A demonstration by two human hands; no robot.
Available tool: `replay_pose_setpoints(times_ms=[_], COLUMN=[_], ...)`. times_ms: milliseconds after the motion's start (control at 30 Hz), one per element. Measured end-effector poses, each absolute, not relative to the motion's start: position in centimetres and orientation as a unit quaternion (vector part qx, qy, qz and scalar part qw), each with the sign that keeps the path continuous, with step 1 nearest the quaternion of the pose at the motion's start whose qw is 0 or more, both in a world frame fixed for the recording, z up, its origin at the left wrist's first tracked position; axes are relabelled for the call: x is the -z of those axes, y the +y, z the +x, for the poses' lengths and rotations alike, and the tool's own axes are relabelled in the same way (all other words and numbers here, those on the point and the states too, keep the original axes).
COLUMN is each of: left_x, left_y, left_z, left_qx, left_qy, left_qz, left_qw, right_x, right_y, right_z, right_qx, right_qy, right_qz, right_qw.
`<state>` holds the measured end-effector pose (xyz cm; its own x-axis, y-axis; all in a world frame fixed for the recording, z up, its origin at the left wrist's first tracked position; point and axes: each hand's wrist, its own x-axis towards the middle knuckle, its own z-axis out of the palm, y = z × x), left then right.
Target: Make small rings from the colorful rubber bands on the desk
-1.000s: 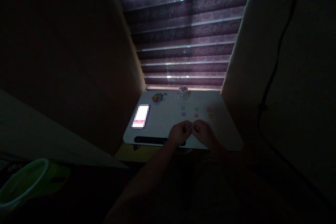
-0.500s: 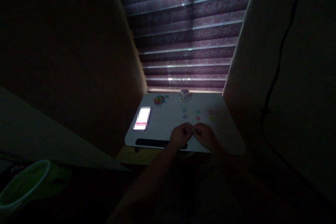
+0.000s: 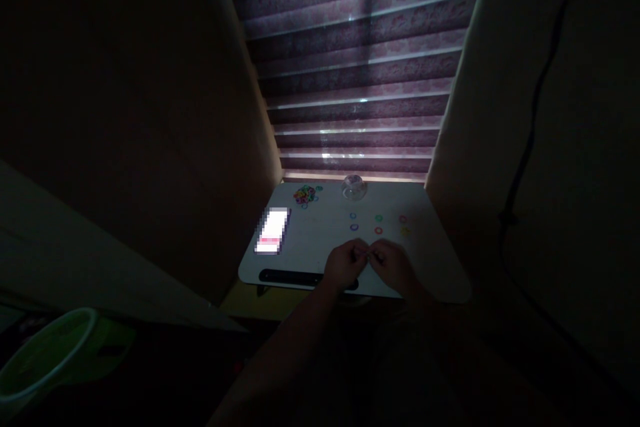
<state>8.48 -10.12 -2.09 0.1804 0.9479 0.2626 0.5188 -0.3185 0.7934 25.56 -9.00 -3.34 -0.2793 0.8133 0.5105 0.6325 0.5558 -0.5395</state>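
My left hand (image 3: 346, 263) and my right hand (image 3: 391, 263) meet above the front of the white table (image 3: 320, 233), fingertips pinched together. Whatever lies between them is too dark and small to name. Just beyond the hands, small coloured rings lie in two short rows: a blue ring (image 3: 354, 227), a red ring (image 3: 379, 231), a green ring (image 3: 379, 218), a yellow ring (image 3: 405, 231) and others. Towards the back left is a heap of similar coloured rings (image 3: 304, 195). A clear rounded container (image 3: 354, 188) stands at the back edge.
A phone with a bright screen (image 3: 273, 230) lies on the table's left side. A black slot (image 3: 290, 277) runs along the front edge. Pleated blinds (image 3: 350, 80) hang behind, walls close in both sides, a cable (image 3: 535, 100) hangs right, and a green basket (image 3: 65, 353) is lower left.
The whole scene sits slightly lower in the picture, as the head view has tilted a little. Both hands stay pinched together in nearly the same place over the table.
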Motion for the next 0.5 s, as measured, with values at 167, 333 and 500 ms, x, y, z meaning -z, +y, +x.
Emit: replay_pose_setpoints(times_ms=[167, 333, 500], left_x=[1.89, 1.94, 2.04], left_y=[-10.24, -10.14, -10.06], left_z=[8.58, 8.62, 8.60], left_qx=[-0.390, -0.382, -0.388], left_qy=[0.507, 0.525, 0.514], left_qz=[0.717, 0.710, 0.713], left_qw=[0.276, 0.273, 0.277], right_x=[3.47, 3.64, 3.59], right_y=[-8.89, -8.73, -8.83], right_z=[25.51, 25.56, 25.53], right_qx=[-0.106, -0.099, -0.109], right_qy=[-0.793, -0.796, -0.785], right_qz=[-0.457, -0.457, -0.462], right_qw=[0.390, 0.385, 0.399])
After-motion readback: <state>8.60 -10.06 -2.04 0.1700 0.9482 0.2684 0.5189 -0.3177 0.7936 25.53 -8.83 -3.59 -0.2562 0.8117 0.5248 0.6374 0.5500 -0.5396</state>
